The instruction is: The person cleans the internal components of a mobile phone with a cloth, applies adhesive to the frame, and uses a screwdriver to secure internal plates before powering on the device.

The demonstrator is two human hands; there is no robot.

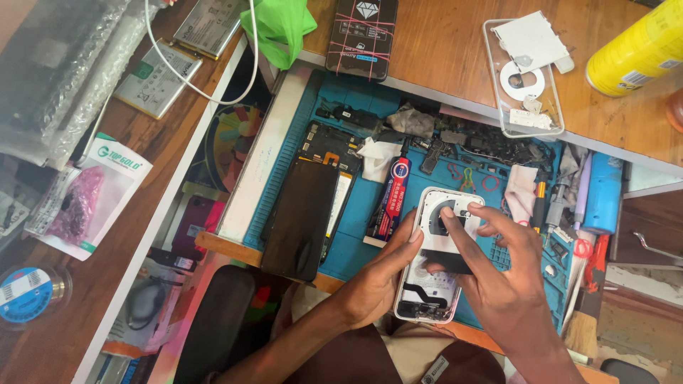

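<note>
An opened white phone body (435, 284), back off and insides showing, lies on the blue work mat (356, 245). My left hand (380, 274) grips its left edge with the thumb near the top. My right hand (501, 281) rests over its middle; the fingers press a flat black part (447, 262) against the phone. A round camera ring (448, 213) shows at the phone's upper end. A black-and-red glue tube (391, 199) lies just left of the phone.
A black phone screen (302, 217) lies over an open phone on the mat's left. Small parts and tools crowd the mat's far and right sides. On the desk stand a clear phone case (523, 78), a yellow can (637, 50), batteries (156, 78) and a green bag (281, 25).
</note>
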